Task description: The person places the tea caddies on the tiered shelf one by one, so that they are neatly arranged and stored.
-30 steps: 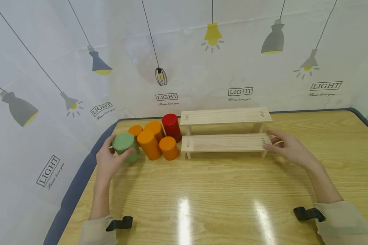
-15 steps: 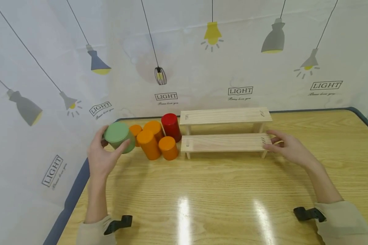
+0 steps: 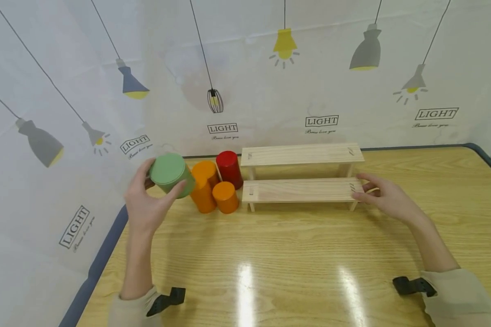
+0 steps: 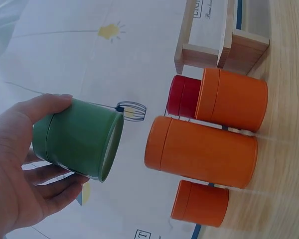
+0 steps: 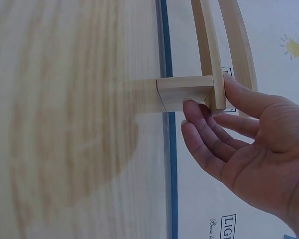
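Note:
My left hand (image 3: 147, 211) grips a green lidded canister (image 3: 169, 172) between thumb and fingers, held in the air and slightly tilted. In the left wrist view the green canister (image 4: 79, 139) is clear of the table, with the thumb on one side and fingers on the other. My right hand (image 3: 386, 200) pinches the right end of the lower board (image 3: 298, 190) of a two-step wooden rack. In the right wrist view the thumb lies over that board (image 5: 217, 64) and the fingers curl beneath, beside its leg (image 5: 184, 89).
Orange canisters of differing height (image 3: 225, 197) and a red canister (image 3: 229, 169) stand left of the rack. The higher board (image 3: 300, 154) runs along the back. A printed curtain (image 3: 266, 100) hangs behind the wooden table (image 3: 294, 254), which has a dark blue edge (image 3: 102, 259).
My left hand has lifted the green canister off the table, first up and leftward, then right. It now covers the small orange canister at the back left. The right hand stays put.

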Available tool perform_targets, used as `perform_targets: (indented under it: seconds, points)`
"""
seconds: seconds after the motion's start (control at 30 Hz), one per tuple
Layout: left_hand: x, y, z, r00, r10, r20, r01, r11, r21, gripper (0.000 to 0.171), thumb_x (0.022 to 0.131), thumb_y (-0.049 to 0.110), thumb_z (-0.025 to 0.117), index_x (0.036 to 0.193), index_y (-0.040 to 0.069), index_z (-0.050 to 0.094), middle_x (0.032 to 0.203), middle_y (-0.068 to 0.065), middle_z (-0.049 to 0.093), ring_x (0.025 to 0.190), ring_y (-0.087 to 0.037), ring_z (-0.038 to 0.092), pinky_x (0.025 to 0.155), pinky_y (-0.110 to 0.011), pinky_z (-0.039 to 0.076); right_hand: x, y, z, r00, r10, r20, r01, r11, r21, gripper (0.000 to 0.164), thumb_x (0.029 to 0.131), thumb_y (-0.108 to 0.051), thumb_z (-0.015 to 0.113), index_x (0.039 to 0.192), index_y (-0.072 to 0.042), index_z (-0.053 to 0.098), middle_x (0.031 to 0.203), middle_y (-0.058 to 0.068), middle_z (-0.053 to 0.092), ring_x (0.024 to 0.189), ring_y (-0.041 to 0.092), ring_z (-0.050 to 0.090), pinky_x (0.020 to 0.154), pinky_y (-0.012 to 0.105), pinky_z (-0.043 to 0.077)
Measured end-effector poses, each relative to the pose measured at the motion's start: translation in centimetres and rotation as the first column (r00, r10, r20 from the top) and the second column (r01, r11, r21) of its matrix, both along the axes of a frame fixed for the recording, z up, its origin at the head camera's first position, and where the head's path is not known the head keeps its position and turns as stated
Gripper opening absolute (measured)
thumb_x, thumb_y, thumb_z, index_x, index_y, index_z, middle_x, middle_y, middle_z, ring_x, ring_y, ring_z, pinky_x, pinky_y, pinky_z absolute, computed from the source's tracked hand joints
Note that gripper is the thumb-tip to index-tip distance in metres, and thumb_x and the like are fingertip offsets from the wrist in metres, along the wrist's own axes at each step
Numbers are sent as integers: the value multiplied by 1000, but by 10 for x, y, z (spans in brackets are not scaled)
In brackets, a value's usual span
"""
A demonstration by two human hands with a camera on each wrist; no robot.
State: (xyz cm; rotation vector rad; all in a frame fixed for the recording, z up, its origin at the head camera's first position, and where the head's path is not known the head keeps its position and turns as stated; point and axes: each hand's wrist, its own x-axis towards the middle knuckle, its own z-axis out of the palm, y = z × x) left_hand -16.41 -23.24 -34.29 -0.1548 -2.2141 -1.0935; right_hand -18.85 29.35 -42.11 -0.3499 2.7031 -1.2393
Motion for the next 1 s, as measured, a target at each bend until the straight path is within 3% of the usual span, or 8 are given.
perform_targets:
  seconds: [0.37, 0.6, 0.77, 1.0]
  points:
    - [-6, 33, -2, 987, -158, -37, 159, 987, 10, 78, 72, 16, 92, 140, 4, 56, 127, -10, 65, 108, -26, 64, 86, -20, 49, 2, 1, 2, 1000, -3, -14, 3, 1000, 15, 72, 102, -31, 61, 155, 4, 29, 130, 32, 54, 112, 45, 60, 87, 50, 52]
    - [-9, 54, -11, 970, -244, 7, 244, 969, 50, 76, 73, 18, 93, 139, 5, 57, 126, -9, 65, 106, -23, 64, 86, -29, 53, 2, 1, 1, 1000, -3, -12, 3, 1000, 12, 71, 102, -31, 62, 154, 5, 30, 128, 30, 56, 110, 41, 62, 82, 38, 54]
    - [-12, 68, -18, 960, -276, 39, 273, 960, 61, 75, 73, 23, 93, 137, 9, 58, 122, -5, 66, 105, -21, 64, 87, -39, 55, 3, 0, 2, 1000, 2, -8, -2, 1000, -4, 71, 102, -30, 62, 154, 6, 30, 127, 31, 56, 109, 41, 63, 80, 38, 55]
    - [-20, 85, -28, 931, -348, 110, 332, 933, 137, 74, 74, 22, 93, 137, 8, 56, 121, -7, 64, 99, -24, 65, 88, -44, 55, 2, -1, 4, 1000, 0, -13, 0, 1000, -11, 71, 102, -30, 62, 154, 6, 30, 126, 31, 56, 108, 40, 63, 79, 37, 55]
